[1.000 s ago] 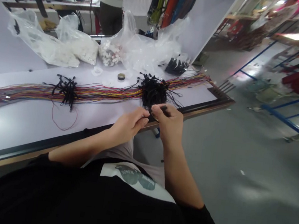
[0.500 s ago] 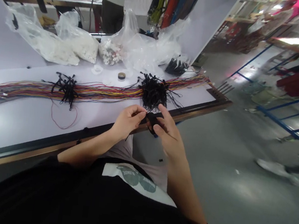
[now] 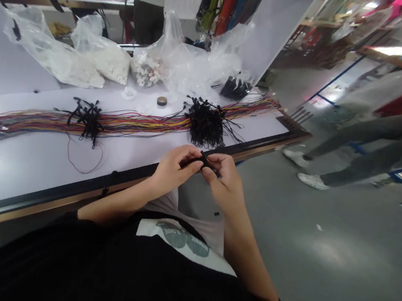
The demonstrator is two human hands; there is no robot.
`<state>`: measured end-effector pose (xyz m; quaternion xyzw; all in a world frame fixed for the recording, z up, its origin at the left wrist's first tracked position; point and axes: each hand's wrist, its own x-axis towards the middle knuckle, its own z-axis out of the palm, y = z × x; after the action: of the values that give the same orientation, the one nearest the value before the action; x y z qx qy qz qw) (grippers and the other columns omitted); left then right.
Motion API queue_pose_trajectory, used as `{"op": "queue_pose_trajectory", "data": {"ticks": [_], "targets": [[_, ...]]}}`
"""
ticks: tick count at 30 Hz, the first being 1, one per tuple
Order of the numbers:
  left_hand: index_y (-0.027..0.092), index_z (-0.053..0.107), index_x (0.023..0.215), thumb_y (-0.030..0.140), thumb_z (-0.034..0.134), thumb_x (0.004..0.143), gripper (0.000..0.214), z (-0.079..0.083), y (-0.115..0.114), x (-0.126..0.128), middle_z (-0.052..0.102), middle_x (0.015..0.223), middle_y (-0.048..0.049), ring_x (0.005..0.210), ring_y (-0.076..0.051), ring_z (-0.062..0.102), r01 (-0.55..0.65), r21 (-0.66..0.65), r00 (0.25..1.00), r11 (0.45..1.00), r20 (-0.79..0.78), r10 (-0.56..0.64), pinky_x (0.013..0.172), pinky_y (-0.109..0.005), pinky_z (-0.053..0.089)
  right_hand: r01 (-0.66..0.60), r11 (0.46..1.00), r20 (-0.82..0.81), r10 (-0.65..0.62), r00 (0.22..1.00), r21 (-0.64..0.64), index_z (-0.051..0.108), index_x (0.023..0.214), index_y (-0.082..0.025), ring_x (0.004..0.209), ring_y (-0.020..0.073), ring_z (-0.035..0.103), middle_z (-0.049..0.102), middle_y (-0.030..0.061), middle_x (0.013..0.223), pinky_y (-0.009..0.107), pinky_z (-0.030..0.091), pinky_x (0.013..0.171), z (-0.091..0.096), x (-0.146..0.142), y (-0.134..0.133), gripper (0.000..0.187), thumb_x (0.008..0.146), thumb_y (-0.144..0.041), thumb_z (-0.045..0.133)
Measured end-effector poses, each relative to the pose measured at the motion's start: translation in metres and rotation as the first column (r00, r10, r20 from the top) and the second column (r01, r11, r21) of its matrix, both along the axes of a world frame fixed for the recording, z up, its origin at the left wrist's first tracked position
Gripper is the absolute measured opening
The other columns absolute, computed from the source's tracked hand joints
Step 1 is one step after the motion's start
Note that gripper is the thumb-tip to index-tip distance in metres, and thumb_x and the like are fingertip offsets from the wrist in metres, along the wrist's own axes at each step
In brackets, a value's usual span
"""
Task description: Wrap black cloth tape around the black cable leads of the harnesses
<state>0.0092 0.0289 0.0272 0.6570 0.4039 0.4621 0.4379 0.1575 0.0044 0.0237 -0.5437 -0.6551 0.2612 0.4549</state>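
Above the bench's front edge, my left hand (image 3: 174, 169) and my right hand (image 3: 227, 179) meet with fingertips closed. Between them is a small black piece, apparently a roll of black tape (image 3: 204, 160), mostly covered by my fingers. My right hand grips it, and my left thumb and forefinger pinch at its left side; what exactly they pinch is hidden. Just beyond my fingers lies a dense bunch of black cable ends (image 3: 207, 124). It rests on a long bundle of coloured wires (image 3: 141, 124). A smaller black bunch (image 3: 86, 121) lies farther left.
Clear plastic bags of white parts (image 3: 112, 64) and a bag of black parts (image 3: 236, 87) stand along the back. A small tape roll (image 3: 162, 101) lies on the white bench (image 3: 130, 154). At right, a person's legs (image 3: 362, 146) are in the aisle.
My right fingers have closed in toward my left, and the black ring seen in my right hand is now mostly covered. A person has stepped farther into view at right.
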Motion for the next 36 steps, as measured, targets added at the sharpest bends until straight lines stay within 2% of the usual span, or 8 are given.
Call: {"op": "queue_pose_trajectory", "data": {"ticks": [6,12,19,21,24,26,30,36], "targets": [[0.017,0.052,0.069,0.020,0.051,0.075,0.007,-0.004,0.004,0.002,0.051,0.061,0.0034,0.058,-0.009,0.045,0.001,-0.034,1.000,0.999,0.004,0.000,0.058,-0.021,0.037,0.009,0.999,0.155,-0.017,0.988,0.049,0.054,0.098,-0.024,0.088,0.0236,0.066,0.069,0.0057,0.096,0.039,0.050,0.077,-0.005,0.000,0.001,0.023,0.076,-0.030,0.055],[0.017,0.048,0.067,0.023,0.054,0.073,0.011,-0.013,0.002,0.011,0.038,0.050,0.0073,0.044,-0.004,0.031,0.083,-0.310,0.968,0.947,0.250,-0.003,0.043,-0.017,0.024,0.029,0.981,0.295,-0.086,0.951,0.192,0.062,0.106,-0.024,0.090,0.0254,0.064,0.070,0.0072,0.100,0.041,0.047,0.079,-0.020,0.006,0.011,0.028,0.079,-0.030,0.052],[0.018,0.041,0.066,0.022,0.066,0.067,0.026,-0.011,0.003,0.011,0.033,0.043,0.0112,0.030,-0.001,0.025,0.369,-0.534,0.825,0.761,0.565,-0.003,0.033,-0.014,0.014,0.079,0.895,0.080,-0.126,0.989,0.439,0.067,0.093,-0.029,0.100,0.0228,0.063,0.071,0.0046,0.098,0.043,0.045,0.089,-0.029,-0.003,0.018,0.023,0.081,-0.020,0.050],[0.018,0.040,0.069,0.018,0.069,0.066,0.029,-0.010,0.006,0.008,0.033,0.043,0.0115,0.030,-0.001,0.025,0.436,-0.572,0.800,0.695,0.600,-0.008,0.032,-0.012,0.013,0.057,0.906,-0.026,-0.051,0.998,0.418,0.068,0.089,-0.029,0.102,0.0225,0.063,0.071,0.0039,0.098,0.045,0.045,0.092,-0.033,-0.006,0.021,0.020,0.080,-0.021,0.052],[0.016,0.042,0.065,0.013,0.067,0.065,0.026,-0.009,0.011,0.003,0.035,0.045,0.0099,0.030,0.001,0.021,0.580,-0.628,0.771,0.519,0.628,-0.102,0.031,-0.012,0.009,-0.032,0.958,-0.206,0.094,0.974,0.286,0.068,0.085,-0.029,0.105,0.0216,0.062,0.070,0.0026,0.103,0.045,0.043,0.097,-0.036,-0.005,0.024,0.014,0.079,-0.025,0.056],[0.015,0.042,0.062,0.012,0.066,0.064,0.024,-0.010,0.014,0.003,0.034,0.045,0.0096,0.030,0.001,0.019,0.617,-0.635,0.757,0.466,0.639,-0.132,0.031,-0.012,0.008,-0.133,0.974,-0.304,0.185,0.934,0.184,0.068,0.085,-0.028,0.109,0.0222,0.059,0.067,0.0029,0.111,0.046,0.043,0.098,-0.035,-0.002,0.025,0.013,0.077,-0.032,0.059],[0.017,0.052,0.069,0.019,0.065,0.067,0.013,-0.015,0.016,0.006,0.030,0.041,0.0101,0.031,-0.001,0.020,0.520,-0.594,0.787,0.613,0.613,-0.074,0.032,-0.015,0.014,-0.294,0.954,-0.417,0.290,0.861,0.057,0.069,0.083,-0.026,0.109,0.0262,0.057,0.057,0.0055,0.127,0.045,0.048,0.088,-0.027,0.004,0.021,0.027,0.067,-0.048,0.066],[0.016,0.055,0.068,0.028,0.065,0.065,0.016,-0.016,0.019,-0.001,0.047,0.054,0.0035,0.044,-0.006,0.042,0.464,-0.376,0.841,0.802,0.471,-0.265,0.043,-0.020,0.031,-0.064,0.992,-0.426,0.105,0.898,0.109,0.071,0.074,-0.027,0.084,0.0186,0.060,0.064,0.0018,0.088,0.037,0.049,0.078,-0.015,0.002,0.012,0.012,0.071,-0.038,0.066]]}}
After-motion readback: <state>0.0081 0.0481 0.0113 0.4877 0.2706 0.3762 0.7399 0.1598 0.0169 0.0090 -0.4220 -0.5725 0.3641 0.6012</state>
